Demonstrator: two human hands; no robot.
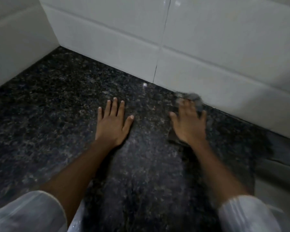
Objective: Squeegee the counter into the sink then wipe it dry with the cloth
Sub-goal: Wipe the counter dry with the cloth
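Observation:
My left hand (pixel 113 122) lies flat, fingers spread, on the dark speckled granite counter (pixel 57 106). To its right, my right hand (pixel 188 122) presses with spread fingers on a grey cloth (pixel 195 98) near the back wall; the hand is motion-blurred. The cloth shows beyond the fingertips and darkly under the palm, most of it hidden by the hand. No squeegee is in view.
White wall tiles (pixel 199 47) run along the back of the counter and a white side wall (pixel 15 47) closes the left corner. At the right edge a sink rim (pixel 278 166) appears, blurred. White sleeves cover both forearms near the bottom.

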